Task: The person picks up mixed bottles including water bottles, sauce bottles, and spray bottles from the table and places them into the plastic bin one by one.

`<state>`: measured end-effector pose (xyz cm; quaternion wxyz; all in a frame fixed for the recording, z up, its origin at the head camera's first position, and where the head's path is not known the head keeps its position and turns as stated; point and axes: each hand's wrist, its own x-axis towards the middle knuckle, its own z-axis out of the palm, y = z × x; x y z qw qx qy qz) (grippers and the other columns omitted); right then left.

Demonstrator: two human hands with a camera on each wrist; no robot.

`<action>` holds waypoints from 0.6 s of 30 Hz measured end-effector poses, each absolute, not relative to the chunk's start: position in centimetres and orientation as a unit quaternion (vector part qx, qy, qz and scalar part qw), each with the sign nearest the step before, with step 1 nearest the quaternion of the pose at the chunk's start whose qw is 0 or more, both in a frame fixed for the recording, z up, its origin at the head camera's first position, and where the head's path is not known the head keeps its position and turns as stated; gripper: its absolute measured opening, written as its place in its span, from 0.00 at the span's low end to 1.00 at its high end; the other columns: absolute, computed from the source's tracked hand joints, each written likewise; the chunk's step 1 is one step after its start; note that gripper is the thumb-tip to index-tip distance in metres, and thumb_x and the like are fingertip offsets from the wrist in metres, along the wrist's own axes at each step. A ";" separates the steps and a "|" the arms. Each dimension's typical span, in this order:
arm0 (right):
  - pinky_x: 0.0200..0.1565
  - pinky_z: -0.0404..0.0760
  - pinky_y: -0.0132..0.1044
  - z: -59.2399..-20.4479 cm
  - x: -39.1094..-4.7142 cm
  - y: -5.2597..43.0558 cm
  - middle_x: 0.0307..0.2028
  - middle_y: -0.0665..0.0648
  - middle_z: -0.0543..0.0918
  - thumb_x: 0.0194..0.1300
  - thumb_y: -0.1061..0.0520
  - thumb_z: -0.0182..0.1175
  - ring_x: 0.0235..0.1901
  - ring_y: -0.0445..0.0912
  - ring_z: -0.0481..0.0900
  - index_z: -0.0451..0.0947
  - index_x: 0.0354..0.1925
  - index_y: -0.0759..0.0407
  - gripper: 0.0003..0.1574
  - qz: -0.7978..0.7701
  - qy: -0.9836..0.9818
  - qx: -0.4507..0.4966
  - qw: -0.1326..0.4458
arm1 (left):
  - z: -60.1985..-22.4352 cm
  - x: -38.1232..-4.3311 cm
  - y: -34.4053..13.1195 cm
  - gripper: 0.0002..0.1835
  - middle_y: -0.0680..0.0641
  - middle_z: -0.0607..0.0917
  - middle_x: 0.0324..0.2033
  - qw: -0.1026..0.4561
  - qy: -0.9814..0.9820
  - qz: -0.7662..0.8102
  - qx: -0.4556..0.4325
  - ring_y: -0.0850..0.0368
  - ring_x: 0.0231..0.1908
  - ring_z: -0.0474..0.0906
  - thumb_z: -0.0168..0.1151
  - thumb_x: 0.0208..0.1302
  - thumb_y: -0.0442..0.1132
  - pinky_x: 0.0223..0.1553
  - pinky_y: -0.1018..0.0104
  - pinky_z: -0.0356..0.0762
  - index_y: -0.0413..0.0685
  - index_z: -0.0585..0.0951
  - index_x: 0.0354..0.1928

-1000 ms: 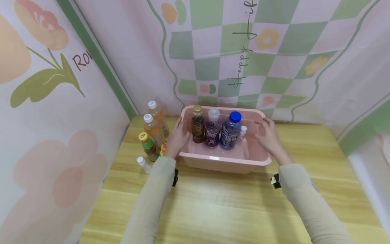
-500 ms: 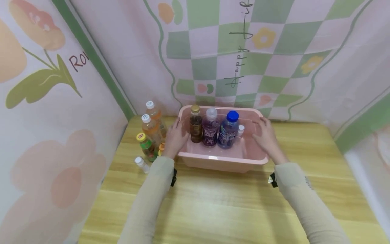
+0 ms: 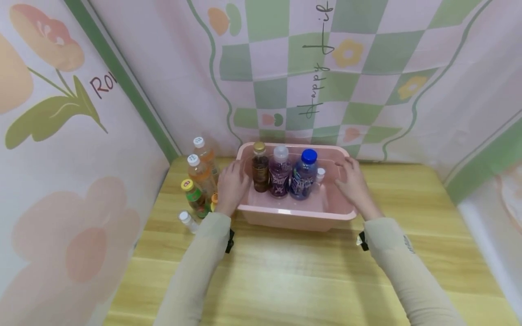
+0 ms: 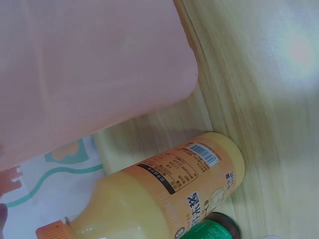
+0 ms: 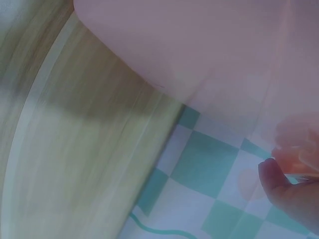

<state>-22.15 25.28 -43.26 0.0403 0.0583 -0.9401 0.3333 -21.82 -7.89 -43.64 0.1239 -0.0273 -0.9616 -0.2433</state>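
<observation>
Though inside tub [image 3: 285,220], small bottle [image 3: 320,177] part-hidden behind blue-capped bottle [image 3: 303,177].

Head cam's pretty bright and even, just soft glare on the pale yellow wood-grain table [image 3: 285,280] and a glint on the pink rectangular plastic tub's [image 3: 285,220] near rim. Wrist cams look dimmer, kinda hazy.

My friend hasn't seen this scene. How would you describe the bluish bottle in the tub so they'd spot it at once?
On the wooden table, look into the pink tub. The bluish bottle stands between a purple bottle on its left and a small white-capped bottle on its right. Its bright blue cap is the only blue one in view.
</observation>
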 end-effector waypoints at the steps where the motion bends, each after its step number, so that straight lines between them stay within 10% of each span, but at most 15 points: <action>1: 0.64 0.56 0.71 -43.3 -22.2 25.3 0.69 0.78 0.49 0.57 0.69 0.57 0.65 0.76 0.53 0.62 0.63 0.73 0.35 0.333 -0.940 0.059 0.040 | -43.7 -21.8 -7.9 0.24 0.41 0.74 0.63 0.134 -0.961 -0.241 -0.027 0.42 0.62 0.71 0.54 0.65 0.42 0.67 0.49 0.66 0.45 0.71 0.62; 18: 0.64 0.57 0.70 -43.5 -22.3 25.3 0.68 0.79 0.50 0.56 0.69 0.57 0.64 0.76 0.55 0.62 0.62 0.75 0.35 0.333 -0.939 0.066 0.052 | -42.0 -22.0 -8.4 0.19 0.41 0.80 0.54 0.198 -0.953 -0.225 -0.033 0.43 0.52 0.77 0.57 0.62 0.34 0.54 0.51 0.78 0.40 0.76 0.56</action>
